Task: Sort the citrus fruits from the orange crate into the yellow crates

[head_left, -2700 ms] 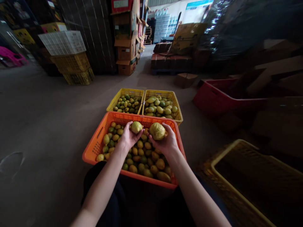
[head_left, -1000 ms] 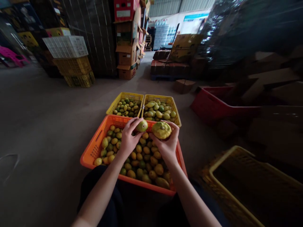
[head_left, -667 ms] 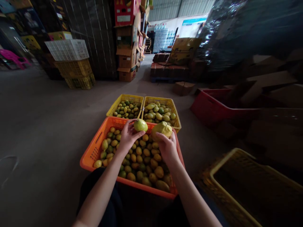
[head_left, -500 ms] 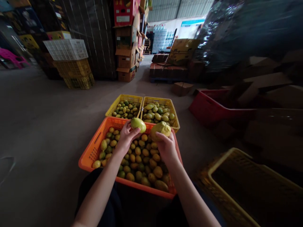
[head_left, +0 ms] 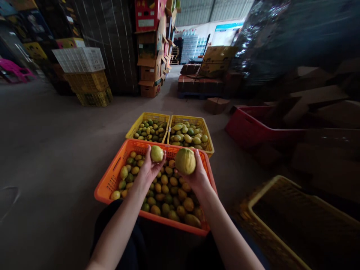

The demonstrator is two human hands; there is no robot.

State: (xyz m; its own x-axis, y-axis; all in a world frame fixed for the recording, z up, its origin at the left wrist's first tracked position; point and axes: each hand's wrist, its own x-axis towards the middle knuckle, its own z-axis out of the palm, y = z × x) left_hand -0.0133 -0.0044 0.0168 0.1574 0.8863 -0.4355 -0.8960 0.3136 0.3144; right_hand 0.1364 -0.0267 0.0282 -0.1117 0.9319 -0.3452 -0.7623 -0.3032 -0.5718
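Observation:
My left hand (head_left: 152, 167) holds a small, smooth yellow-green fruit (head_left: 156, 154) between thumb and fingers. In my right hand (head_left: 197, 172) is a larger, ribbed yellow-green fruit (head_left: 185, 161) that looks like a papaya, one rounded end facing me. Both fruits are held side by side, apart, above an orange plastic crate (head_left: 108, 182). Many loose yellow, green and orange-tinged fruits (head_left: 165, 189) fill the crate's bottom, partly hidden by my forearms.
Behind the orange crate stand a left yellow crate (head_left: 132, 129) and a right yellow crate (head_left: 208, 137), both holding fruit. Another yellow crate (head_left: 277, 240) is at my lower right, near a red bin (head_left: 242, 127). Stacked crates (head_left: 88, 80) and cardboard boxes (head_left: 149, 73) stand farther back.
Both fruits have been turned in my hands. The larger one now shows its rounded, ribbed end instead of its lumpy side, and the smaller one has shifted slightly left and down.

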